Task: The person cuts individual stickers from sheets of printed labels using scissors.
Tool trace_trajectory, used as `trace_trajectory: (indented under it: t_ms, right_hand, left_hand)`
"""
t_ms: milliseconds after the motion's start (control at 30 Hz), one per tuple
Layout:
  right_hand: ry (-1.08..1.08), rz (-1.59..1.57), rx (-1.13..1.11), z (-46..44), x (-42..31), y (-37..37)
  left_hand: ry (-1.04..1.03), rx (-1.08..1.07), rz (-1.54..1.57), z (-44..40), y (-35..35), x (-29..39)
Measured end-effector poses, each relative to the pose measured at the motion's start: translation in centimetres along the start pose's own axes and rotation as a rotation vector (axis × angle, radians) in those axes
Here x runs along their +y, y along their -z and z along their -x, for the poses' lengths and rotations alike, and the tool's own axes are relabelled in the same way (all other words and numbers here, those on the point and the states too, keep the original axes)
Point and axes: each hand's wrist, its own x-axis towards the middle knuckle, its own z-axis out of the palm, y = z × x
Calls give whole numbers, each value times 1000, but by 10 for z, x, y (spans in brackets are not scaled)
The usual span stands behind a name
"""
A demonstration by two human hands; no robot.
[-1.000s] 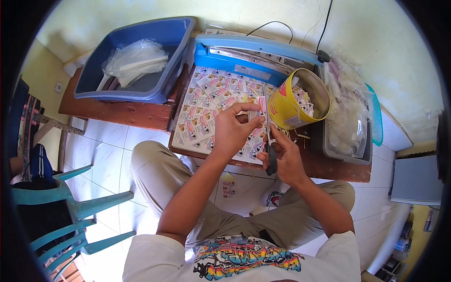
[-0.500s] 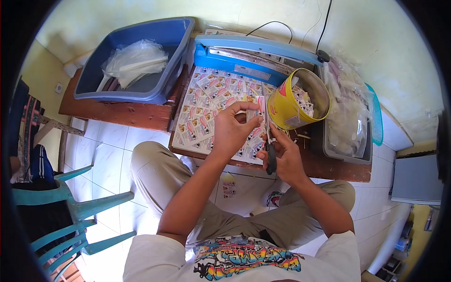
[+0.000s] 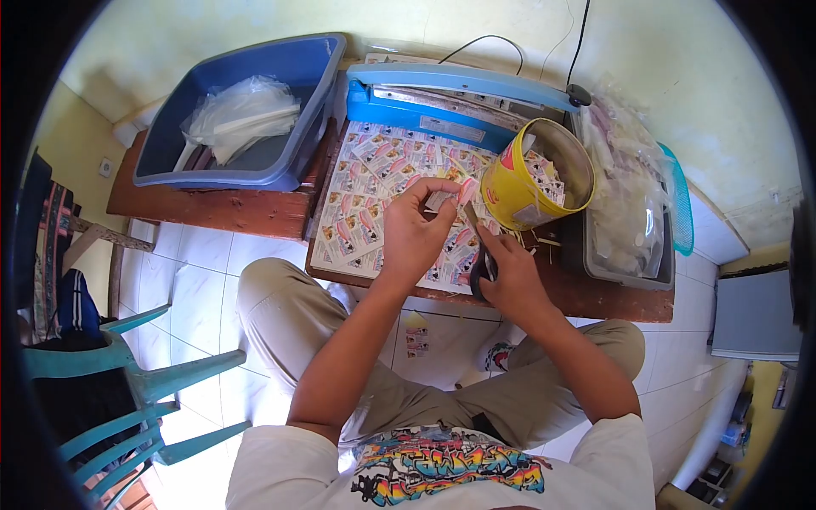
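My left hand (image 3: 416, 229) pinches a small printed paper label (image 3: 467, 191) between thumb and fingertips, above sheets of the same print (image 3: 350, 221). In my right hand (image 3: 513, 270) is a pair of scissors (image 3: 482, 270) with dark handles, its blades pointing up toward the label. Whether the blades touch the paper I cannot tell. Just beyond my right hand, a yellow tin (image 3: 515, 189) leans toward me with cut labels (image 3: 544, 177) inside. Behind the sheets lies a blue paper trimmer (image 3: 425, 127), its long arm lowered.
A blue tub (image 3: 246, 177) with clear plastic bags (image 3: 242, 119) stands at the left on a wooden bench (image 3: 212, 204). On the right, a grey tray (image 3: 625, 272) holds more plastic bags (image 3: 629, 212), beside a turquoise basket (image 3: 680, 200). A green plastic chair (image 3: 144, 374) is at lower left.
The label in my left hand has turned from facing up to a tilted, narrower view. The scissors have swung so their blades angle up-left, and my right hand has rolled over their handles.
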Motion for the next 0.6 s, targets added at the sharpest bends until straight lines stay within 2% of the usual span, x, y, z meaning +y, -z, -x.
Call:
trace_trajectory:
  t_ms: [267, 600]
  right_hand:
    - [-60, 152, -134, -3, -2, -10]
    - [-81, 290, -155, -9, -6, -12]
  left_hand:
    - [-69, 43, 191, 1, -8, -5]
    - [20, -9, 148, 5, -1, 6]
